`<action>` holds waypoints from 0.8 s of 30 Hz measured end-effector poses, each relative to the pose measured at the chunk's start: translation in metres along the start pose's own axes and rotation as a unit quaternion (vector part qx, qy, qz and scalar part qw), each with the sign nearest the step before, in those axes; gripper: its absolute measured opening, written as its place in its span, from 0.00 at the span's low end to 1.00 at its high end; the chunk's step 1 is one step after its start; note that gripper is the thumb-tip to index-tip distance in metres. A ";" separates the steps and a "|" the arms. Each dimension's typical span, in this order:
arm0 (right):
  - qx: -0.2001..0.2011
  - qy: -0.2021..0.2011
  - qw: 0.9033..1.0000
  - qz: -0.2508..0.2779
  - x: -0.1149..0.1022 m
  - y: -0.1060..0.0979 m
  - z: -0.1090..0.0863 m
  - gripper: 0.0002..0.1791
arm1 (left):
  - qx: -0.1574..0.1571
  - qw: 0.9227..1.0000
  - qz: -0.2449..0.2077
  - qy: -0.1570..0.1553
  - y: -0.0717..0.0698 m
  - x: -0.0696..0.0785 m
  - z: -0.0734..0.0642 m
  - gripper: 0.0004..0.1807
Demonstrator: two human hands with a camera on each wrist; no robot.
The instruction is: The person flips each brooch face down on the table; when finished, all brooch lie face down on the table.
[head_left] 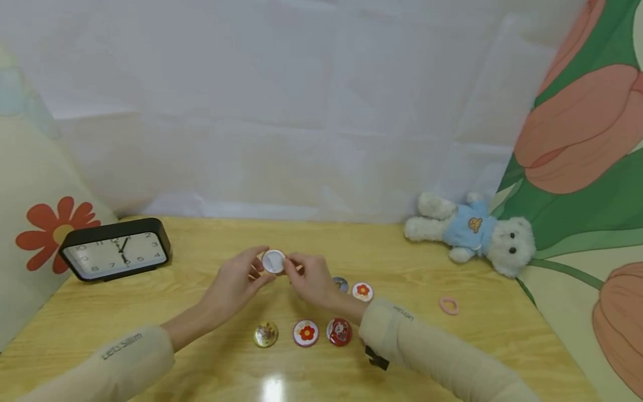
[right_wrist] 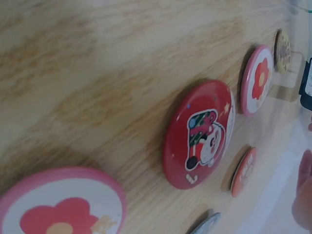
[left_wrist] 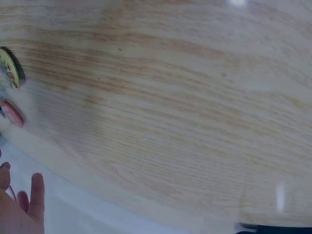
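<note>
Above the table, both hands hold a round badge (head_left: 273,261), its whitish side with a thin reddish rim turned toward the head camera. My left hand (head_left: 235,282) pinches its left edge between thumb and fingers. At the right edge, the thumb and index finger of my right hand (head_left: 312,278) pinch it. Nearer the front lie a yellow badge (head_left: 265,334), a flower badge (head_left: 306,333) and a red cartoon badge (head_left: 339,332). Beside the right wrist are a second flower badge (head_left: 363,291) and a partly hidden bluish badge (head_left: 340,284). The right wrist view also shows an orange-red badge (right_wrist: 243,171).
A black-framed clock (head_left: 118,249) stands at the table's left back. At the right back lies a white plush bear (head_left: 472,231) in a blue shirt, with a pink ring (head_left: 449,306) in front of it. A white sheet (head_left: 301,111) hangs behind the wooden table (head_left: 211,379).
</note>
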State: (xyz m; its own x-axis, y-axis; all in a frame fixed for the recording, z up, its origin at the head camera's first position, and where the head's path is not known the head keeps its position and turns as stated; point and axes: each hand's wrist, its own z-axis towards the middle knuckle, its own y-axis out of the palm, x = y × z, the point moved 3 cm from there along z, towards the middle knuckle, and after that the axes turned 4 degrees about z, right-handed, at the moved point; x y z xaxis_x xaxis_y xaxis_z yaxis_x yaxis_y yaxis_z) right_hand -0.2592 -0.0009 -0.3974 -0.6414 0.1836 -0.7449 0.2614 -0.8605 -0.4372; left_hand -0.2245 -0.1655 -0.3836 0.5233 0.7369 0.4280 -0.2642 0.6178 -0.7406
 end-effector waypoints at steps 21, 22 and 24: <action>-0.154 -0.094 0.967 -0.180 0.005 0.000 -0.007 0.26 | -0.090 0.996 0.003 -0.028 0.001 -0.004 -0.010 0.24; -0.160 -0.095 0.962 -0.202 0.005 0.000 -0.008 0.26 | -0.093 0.995 0.008 -0.023 0.002 -0.005 -0.010 0.24; -0.174 -0.087 0.952 -0.237 0.005 0.001 -0.010 0.26 | -0.102 0.995 0.015 -0.015 0.003 -0.005 -0.012 0.24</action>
State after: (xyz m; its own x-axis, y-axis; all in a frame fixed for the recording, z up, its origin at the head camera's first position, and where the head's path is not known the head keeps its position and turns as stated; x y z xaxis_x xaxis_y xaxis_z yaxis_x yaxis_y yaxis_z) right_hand -0.2555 0.0038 -0.4067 -0.8490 0.4037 -0.3409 0.1168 -0.4858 -0.8662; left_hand -0.2186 -0.1703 -0.3942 0.4918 0.7637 0.4182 -0.1080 0.5301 -0.8410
